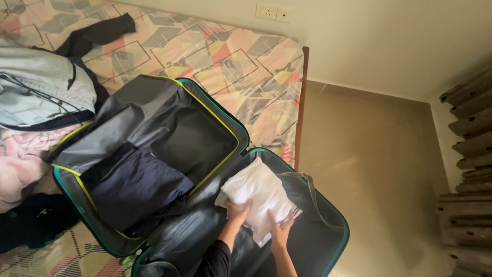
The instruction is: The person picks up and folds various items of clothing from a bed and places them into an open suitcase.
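An open grey suitcase (169, 128) with teal and yellow trim lies on a patterned bed. Its right half hangs past the bed's edge. Both of my hands press on a folded white cloth (259, 192) lying in that right half. My left hand (237, 212) rests flat on the cloth's near left part. My right hand (279, 228) lies on its near right edge, fingers spread. A folded dark navy garment (138, 187) sits in the suitcase's left half.
A grey backpack (41, 90) lies on the bed at left, above pink bedding (18, 159) and a black item (36, 218). A dark garment (97, 33) lies near the bed's head. Beige floor (374, 169) spreads right; stacked wood (469, 154) stands far right.
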